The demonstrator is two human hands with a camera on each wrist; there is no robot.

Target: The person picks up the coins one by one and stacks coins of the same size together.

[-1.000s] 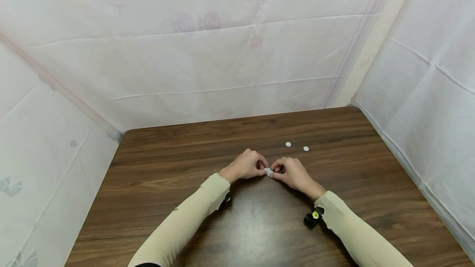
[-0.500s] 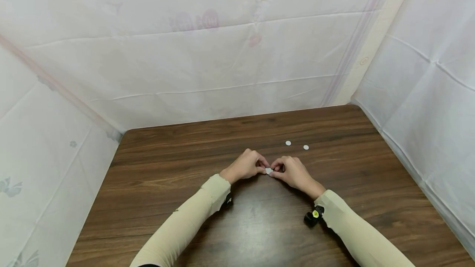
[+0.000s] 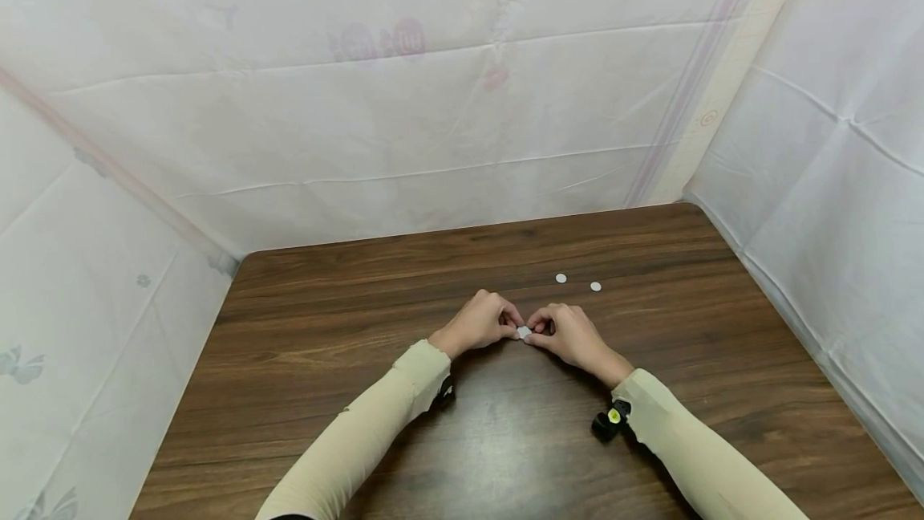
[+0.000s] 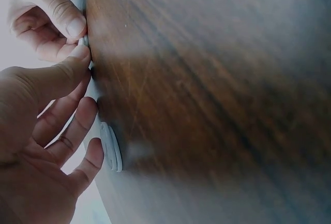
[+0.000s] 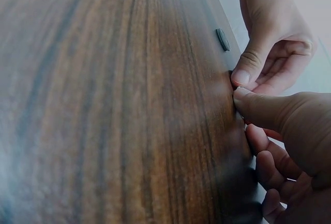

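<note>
In the head view, my left hand [image 3: 476, 321] and right hand [image 3: 573, 335] meet over the middle of the table. Thumbs and fingers of both pinch a small white piece [image 3: 524, 333] with an uneven outline, low at the tabletop. I cannot tell whether it is one piece or overlapping discs. The left wrist view has the two thumb tips almost touching, with a white sliver between them. Beside the left hand's other fingers lies a small stack of white discs [image 4: 111, 149], which the left hand hides in the head view.
Two flat white discs lie apart on the brown wooden table [image 3: 325, 424], one disc [image 3: 561, 278] farther back and another disc [image 3: 595, 286] to its right. White printed sheets [image 3: 433, 127] hang behind and at both sides. Black wrist cameras [image 3: 609, 421] sit under the sleeves.
Both hands stay in place with their pinch kept. The white piece between them shifts very slightly and its outline looks a little more compact. The head view tilts a touch.
</note>
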